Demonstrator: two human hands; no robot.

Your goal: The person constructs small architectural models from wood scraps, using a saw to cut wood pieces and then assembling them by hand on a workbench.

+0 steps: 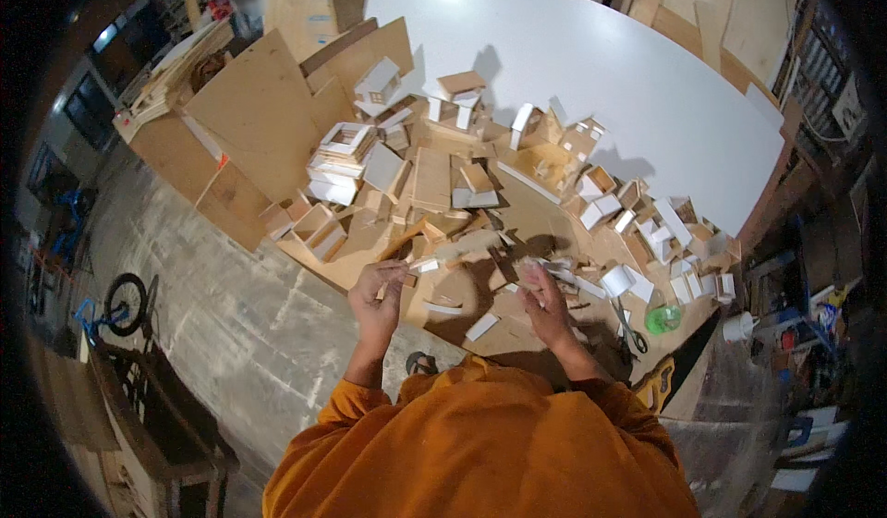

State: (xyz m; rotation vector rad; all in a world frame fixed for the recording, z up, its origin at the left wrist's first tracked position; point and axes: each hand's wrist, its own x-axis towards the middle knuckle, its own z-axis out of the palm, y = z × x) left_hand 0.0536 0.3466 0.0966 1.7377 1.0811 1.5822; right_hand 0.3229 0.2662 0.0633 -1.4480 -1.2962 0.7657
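Note:
My left hand [376,304] hovers over the near left part of the workbench [370,257], thumb and fingertips brought together. Whether something thin sits in that pinch is too small to tell; a small white strip [425,266] shows just beside the fingertips. To the right, my right hand [545,304] is raised with its fingers stretched out, seemingly holding nothing. Between the hands lie a rounded wooden piece [448,287] and a small white block [482,326]. Scissors [634,331] and a green round object [662,318] rest right of my right hand.
Small wooden and white model houses [457,102] and furniture-like pieces [661,231] crowd the bench's far side. A large white panel [573,47] stands behind. A yellow-handled saw [654,385] lies at the near right edge. A blue bicycle [120,307] is on the floor left.

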